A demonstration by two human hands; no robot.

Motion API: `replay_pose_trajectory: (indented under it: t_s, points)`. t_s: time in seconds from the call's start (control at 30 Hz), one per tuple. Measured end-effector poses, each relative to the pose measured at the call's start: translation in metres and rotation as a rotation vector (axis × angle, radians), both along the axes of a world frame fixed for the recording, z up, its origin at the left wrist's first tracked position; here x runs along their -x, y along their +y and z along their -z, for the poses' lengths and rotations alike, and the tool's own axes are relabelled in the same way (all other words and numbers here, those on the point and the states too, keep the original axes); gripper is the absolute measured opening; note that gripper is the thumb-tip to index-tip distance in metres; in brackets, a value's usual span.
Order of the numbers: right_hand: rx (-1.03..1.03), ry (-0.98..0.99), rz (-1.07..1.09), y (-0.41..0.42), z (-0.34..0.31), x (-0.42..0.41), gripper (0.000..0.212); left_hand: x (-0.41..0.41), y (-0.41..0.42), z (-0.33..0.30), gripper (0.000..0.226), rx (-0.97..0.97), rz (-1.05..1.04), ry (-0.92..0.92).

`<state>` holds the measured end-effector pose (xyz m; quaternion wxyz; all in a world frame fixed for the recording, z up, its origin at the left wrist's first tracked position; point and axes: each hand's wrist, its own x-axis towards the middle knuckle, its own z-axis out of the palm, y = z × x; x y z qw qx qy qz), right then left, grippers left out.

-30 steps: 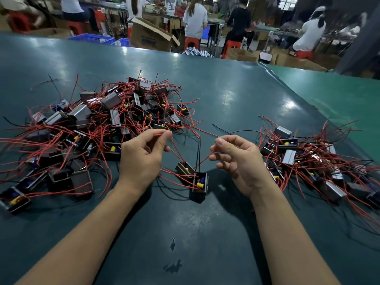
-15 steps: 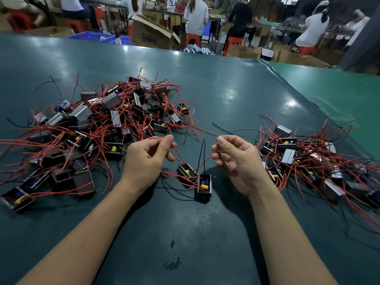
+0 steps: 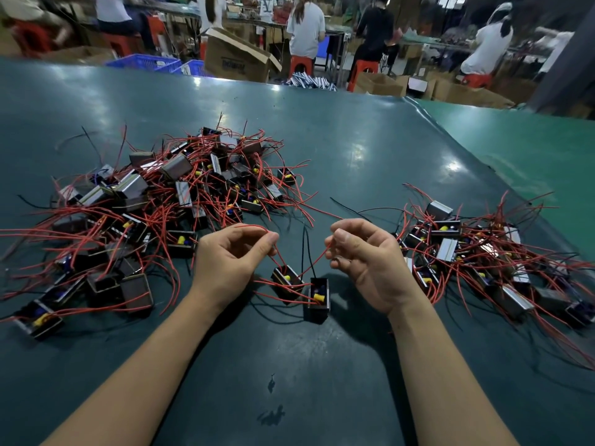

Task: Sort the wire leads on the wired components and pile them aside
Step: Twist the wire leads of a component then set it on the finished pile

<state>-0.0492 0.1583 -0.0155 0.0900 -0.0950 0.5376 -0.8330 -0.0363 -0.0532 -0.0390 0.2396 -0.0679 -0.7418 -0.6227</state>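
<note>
Both forearms reached over the dark green table (image 3: 322, 149). The left hand (image 3: 230, 262) pinched a red lead (image 3: 251, 227) between thumb and forefinger, the lead arching over the fingers. The right hand (image 3: 367, 265) pinched a second red lead (image 3: 317, 260) at its fingertips. Both leads ran down to two small open-topped box components (image 3: 318, 299) lying between the hands, one just beside the other; two thin black leads (image 3: 305, 249) rose upright from them. A large tangled pile of like components (image 3: 145, 214) lay to the left, and a smaller pile (image 3: 483, 252) lay to the right. Beyond the table stood a cardboard box (image 3: 236, 57), blue crates (image 3: 145, 62) and seated workers on red stools (image 3: 301, 64).
</note>
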Motion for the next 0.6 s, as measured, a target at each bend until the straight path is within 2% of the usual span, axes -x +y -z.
replay_pose_trajectory:
  t_s: [0.33, 0.6]
  points:
    - [0.058, -0.010, -0.042, 0.0026, 0.0012, 0.0003, 0.010, 0.0033, -0.0034, 0.0025, 0.011, 0.000, -0.048, -0.096]
    - [0.038, -0.002, 0.057, -0.0046, 0.0021, -0.0019, 0.012, 0.0017, -0.0037, 0.0017, 0.008, -0.038, -0.101, -0.036]
